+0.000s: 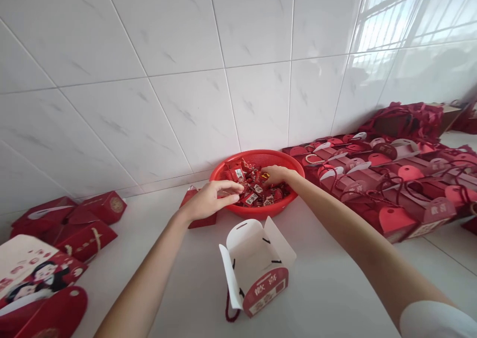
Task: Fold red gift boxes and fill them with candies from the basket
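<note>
A red plastic basket (pixel 257 211) holds a pile of red-wrapped candies (pixel 252 199). My right hand (pixel 275 175) reaches into its right side, fingers bent down round a wrapped candy with a yellow patch (pixel 265 176); the fingertips are partly hidden. Over the left rim is my left hand (pixel 213 199), its fingers stretched toward the pile and holding nothing. In front of the basket stands a gift box (pixel 265 291), white inside, red outside, with its flaps open and a dark red cord handle at its left. I see nothing inside it.
Many red gift boxes with cord handles (pixel 400 218) stand in rows at the right. More red boxes (pixel 85 241) lie at the left. A red box (pixel 203 222) sits behind my left wrist. The tiled wall (pixel 179 104) rises behind the white counter (pixel 186 288).
</note>
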Tool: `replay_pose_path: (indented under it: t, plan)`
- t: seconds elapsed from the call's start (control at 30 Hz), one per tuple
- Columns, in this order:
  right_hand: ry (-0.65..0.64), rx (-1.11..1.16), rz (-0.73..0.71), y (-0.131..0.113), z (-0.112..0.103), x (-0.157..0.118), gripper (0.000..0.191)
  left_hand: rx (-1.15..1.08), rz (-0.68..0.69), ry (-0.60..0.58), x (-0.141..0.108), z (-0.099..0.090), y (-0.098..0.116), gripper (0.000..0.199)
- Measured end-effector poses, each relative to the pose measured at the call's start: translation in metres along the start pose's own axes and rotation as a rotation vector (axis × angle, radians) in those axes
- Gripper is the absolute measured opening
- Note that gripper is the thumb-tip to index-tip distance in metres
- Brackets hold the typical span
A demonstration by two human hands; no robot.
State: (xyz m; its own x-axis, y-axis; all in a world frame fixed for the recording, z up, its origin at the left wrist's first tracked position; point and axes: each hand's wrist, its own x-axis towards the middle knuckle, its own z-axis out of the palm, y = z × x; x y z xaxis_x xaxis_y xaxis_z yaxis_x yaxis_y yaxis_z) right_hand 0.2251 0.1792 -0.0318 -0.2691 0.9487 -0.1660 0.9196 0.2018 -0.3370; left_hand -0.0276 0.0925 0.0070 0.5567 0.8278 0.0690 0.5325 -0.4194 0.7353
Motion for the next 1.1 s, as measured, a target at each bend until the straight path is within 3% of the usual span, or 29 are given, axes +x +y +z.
replay_pose_path:
  t: [0.23,0.37,0.57,0.77,0.93,1.1]
  plan:
    - [0.187,0.015,0.148,-0.002,-0.001,-0.006,0.032,0.253,0.023,0.0,0.076,0.023,-0.024,0.027]
    - [0.309,0.128,0.186,0.0,-0.002,-0.006,0.043,0.247,0.012,-0.046,0.096,0.033,-0.032,0.03]
    - [0.407,0.332,0.13,0.006,0.001,-0.004,0.063,0.246,-0.002,-0.046,0.098,0.039,-0.04,0.039]
    - [0.485,0.43,-0.033,-0.001,0.001,-0.009,0.062,0.185,0.033,0.075,0.092,0.04,-0.032,0.071]
    - [0.451,0.409,-0.147,-0.01,0.0,-0.016,0.054,0.042,0.075,0.225,0.09,0.04,-0.026,0.043]
    - [0.517,0.347,0.0,0.001,0.0,-0.01,0.04,-0.127,0.018,0.491,0.089,0.038,-0.025,0.02]
